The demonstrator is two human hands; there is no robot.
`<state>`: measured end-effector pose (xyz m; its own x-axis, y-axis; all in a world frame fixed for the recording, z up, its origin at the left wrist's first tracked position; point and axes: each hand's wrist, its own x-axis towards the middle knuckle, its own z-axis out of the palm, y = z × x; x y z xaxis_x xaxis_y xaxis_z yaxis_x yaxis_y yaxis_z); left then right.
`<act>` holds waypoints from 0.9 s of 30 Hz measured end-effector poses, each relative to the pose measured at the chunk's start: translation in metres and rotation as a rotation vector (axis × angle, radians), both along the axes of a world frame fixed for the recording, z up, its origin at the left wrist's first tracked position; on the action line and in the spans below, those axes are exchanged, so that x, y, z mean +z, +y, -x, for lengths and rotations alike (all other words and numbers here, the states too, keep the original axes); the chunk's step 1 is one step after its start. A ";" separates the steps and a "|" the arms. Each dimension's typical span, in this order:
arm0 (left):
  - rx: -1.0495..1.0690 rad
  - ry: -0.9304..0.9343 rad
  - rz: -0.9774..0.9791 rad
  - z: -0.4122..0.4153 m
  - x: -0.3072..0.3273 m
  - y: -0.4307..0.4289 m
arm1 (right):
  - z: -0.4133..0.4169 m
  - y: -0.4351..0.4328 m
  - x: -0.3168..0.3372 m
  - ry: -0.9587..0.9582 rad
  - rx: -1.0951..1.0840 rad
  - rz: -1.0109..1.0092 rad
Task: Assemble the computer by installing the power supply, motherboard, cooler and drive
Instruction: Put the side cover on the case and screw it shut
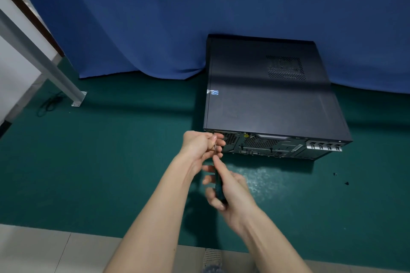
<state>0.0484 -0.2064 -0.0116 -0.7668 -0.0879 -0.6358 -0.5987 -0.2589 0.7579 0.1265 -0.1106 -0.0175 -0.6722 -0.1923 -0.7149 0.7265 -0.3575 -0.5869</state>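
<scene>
**Two hands, one screwdriver, one corner of the box**

A big blue cloth (pixel 199 6) hangs at the back. It comes down onto a green mat (pixel 111 161) that covers the floor.

The computer case (pixel 266 95) lies flat on its side on this mat. Its far end touches the cloth. Its back panel (pixel 266 144), with the holes and plugs, faces the person. I think it lies like this so the back is easy to reach. The lid is on, so the parts inside cannot be seen.

Both hands are at the top left corner of the back panel. The right hand (pixel 230 190) is nearer the person, with its fingers wrapped tight round the dark handle of the screwdriver (pixel 218 186). This looks like the hand that does the turning. The left hand (pixel 199 146) is right up against the case, its fingers curled and pinching the thin metal rod near the tip. That probably keeps the tip from slipping off a screw. The screw itself is hidden behind the fingers.

Two small dark bits (pixel 335 174), maybe screws, lie on the mat, well away to the right.
</scene>
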 end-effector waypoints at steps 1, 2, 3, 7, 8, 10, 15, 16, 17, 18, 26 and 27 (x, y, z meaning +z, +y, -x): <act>0.007 0.002 0.037 0.001 0.000 0.003 | -0.003 -0.001 -0.006 0.117 0.065 -0.285; 0.012 0.005 0.051 0.001 0.000 0.005 | -0.005 -0.002 -0.010 0.233 0.106 -0.552; 0.017 0.008 0.032 0.000 0.000 0.005 | -0.006 -0.004 -0.012 0.310 0.105 -0.701; 0.012 0.046 -0.120 -0.006 -0.003 -0.002 | 0.002 0.000 -0.003 -0.009 -0.129 0.045; 0.020 0.046 -0.090 -0.005 -0.002 -0.001 | 0.004 0.002 0.002 -0.088 -0.149 0.191; 0.064 0.030 0.007 0.001 -0.002 0.002 | 0.004 0.004 0.005 -0.075 -0.113 0.146; 0.148 -0.006 0.007 0.001 -0.005 0.008 | -0.005 -0.013 -0.005 0.289 0.017 -0.637; 0.154 -0.009 -0.035 0.000 -0.005 0.006 | -0.001 -0.012 -0.001 0.218 -0.037 -0.466; 0.165 0.001 -0.067 -0.001 -0.005 0.004 | 0.006 -0.007 0.003 0.093 -0.112 -0.179; 0.176 0.022 -0.072 0.000 -0.006 0.003 | 0.012 -0.001 0.006 -0.041 -0.145 0.087; -0.252 0.288 1.072 0.008 -0.007 -0.015 | 0.014 0.002 0.012 -0.024 -0.095 0.005; -0.323 0.356 1.008 0.012 -0.008 -0.015 | 0.014 -0.002 0.012 -0.018 -0.103 -0.032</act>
